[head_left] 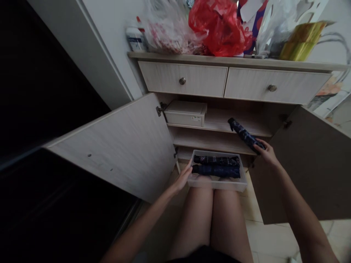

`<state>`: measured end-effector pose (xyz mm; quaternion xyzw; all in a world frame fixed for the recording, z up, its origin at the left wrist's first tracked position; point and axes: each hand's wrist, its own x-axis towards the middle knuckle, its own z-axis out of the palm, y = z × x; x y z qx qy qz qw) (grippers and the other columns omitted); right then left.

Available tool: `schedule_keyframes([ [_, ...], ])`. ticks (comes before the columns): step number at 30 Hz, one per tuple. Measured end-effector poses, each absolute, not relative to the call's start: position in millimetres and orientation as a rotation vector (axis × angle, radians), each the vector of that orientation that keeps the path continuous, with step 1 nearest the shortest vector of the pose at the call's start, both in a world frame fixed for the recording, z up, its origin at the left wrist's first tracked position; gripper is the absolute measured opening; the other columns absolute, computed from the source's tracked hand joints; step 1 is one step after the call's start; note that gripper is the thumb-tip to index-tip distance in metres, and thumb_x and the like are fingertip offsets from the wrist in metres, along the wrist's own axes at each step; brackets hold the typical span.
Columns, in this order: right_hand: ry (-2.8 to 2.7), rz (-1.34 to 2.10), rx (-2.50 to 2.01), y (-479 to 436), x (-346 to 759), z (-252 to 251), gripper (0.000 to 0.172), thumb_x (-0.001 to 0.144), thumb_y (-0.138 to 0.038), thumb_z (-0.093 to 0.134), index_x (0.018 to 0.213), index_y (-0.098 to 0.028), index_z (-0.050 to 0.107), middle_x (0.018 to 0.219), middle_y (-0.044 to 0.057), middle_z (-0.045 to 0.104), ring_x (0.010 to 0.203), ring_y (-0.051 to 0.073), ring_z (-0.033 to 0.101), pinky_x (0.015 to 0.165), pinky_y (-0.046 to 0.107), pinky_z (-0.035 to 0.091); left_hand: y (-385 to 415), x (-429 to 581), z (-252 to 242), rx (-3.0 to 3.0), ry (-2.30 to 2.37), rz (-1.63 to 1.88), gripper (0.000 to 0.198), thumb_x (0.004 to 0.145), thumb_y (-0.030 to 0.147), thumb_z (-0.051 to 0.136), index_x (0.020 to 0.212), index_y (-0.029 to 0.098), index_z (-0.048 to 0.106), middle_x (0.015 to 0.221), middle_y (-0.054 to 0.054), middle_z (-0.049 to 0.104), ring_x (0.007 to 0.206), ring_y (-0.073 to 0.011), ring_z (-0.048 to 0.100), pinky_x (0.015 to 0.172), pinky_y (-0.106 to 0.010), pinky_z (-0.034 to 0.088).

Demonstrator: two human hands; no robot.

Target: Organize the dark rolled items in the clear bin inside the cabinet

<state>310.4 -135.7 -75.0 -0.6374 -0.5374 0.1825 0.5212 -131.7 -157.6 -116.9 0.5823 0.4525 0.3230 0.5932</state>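
Observation:
My right hand [267, 152] grips a dark plaid folding umbrella [244, 134] by one end, raised and tilted in front of the open cabinet. Across my knees rests a clear plastic box [218, 185]. Two more folded umbrellas lie side by side in it, a black plaid umbrella [218, 160] at the back and a navy blue umbrella [216, 171] nearer me. My left hand [183, 178] holds the box at its left wall, close to the navy umbrella's handle; its lower fingers are partly hidden.
The left cabinet door [117, 146] and right cabinet door [304, 168] stand swung out on both sides. A white lidded box [183, 117] sits on the upper shelf [236, 120]. Above are two closed drawers. Plastic bags, including a red bag [219, 27], and a bottle [135, 39] crowd the top.

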Motion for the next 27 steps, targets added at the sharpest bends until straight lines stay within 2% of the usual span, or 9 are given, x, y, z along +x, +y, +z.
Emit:
schedule_keyframes([
  [3,-1.408,0.655,-1.441,-189.2,284.7,-66.9,0.060,0.072,-0.060,0.071,0.115,-0.018,0.066,0.115,0.012,0.069,0.103,0.027,0.065,0.090,0.040,0.054,-158.1,-130.6,-118.5,1.385,1.043,0.782,0.098,0.083,0.076,0.047,0.160,0.023,0.017,0.164,-0.004,0.013,0.152,-0.0298,0.018,0.123,-0.046,0.023],
  [7,-1.752,0.841,-1.366,-235.6,258.6,-51.5,0.050,0.082,-0.056,0.066,0.116,-0.020,0.068,0.116,0.011,0.070,0.106,0.027,0.065,0.094,0.040,0.053,-159.7,-129.0,-118.4,1.462,1.074,0.794,0.094,0.084,0.076,0.044,0.159,0.022,0.023,0.164,-0.004,0.016,0.153,-0.0257,0.012,0.125,-0.042,0.008],
  [14,-2.113,0.816,-1.300,-240.7,235.8,-51.1,0.042,0.090,-0.044,0.059,0.123,-0.019,0.065,0.117,0.012,0.070,0.105,0.027,0.066,0.092,0.040,0.053,-164.4,-124.2,-113.2,1.467,1.054,0.775,0.095,0.083,0.078,0.043,0.159,0.024,0.022,0.164,-0.002,0.013,0.153,-0.0267,0.010,0.125,-0.041,0.009],
  [21,-2.256,0.724,-1.292,-225.4,220.6,-63.8,0.038,0.087,-0.040,0.064,0.120,-0.020,0.069,0.116,0.012,0.070,0.107,0.027,0.066,0.096,0.042,0.050,-168.3,-123.9,-109.3,1.508,1.065,0.789,0.087,0.087,0.072,0.040,0.159,0.027,0.022,0.164,0.001,0.017,0.153,-0.0255,0.007,0.126,-0.041,0.006],
  [24,-2.328,0.750,-1.280,-219.4,212.7,-69.0,0.031,0.091,-0.043,0.060,0.107,-0.021,0.075,0.107,0.011,0.073,0.102,0.026,0.067,0.095,0.040,0.050,-168.1,-124.9,-109.2,1.509,1.086,0.774,0.087,0.087,0.072,0.041,0.159,0.027,0.023,0.163,0.001,0.017,0.153,-0.0259,0.006,0.126,-0.042,0.006],
  [27,-2.334,0.674,-1.277,-216.7,209.5,-75.3,0.037,0.095,-0.047,0.052,0.097,-0.021,0.077,0.101,0.011,0.072,0.097,0.024,0.067,0.094,0.040,0.049,-167.2,-125.5,-111.0,1.503,1.100,0.780,0.091,0.085,0.074,0.042,0.159,0.024,0.023,0.163,0.000,0.016,0.153,-0.0267,0.007,0.125,-0.042,0.006],
])
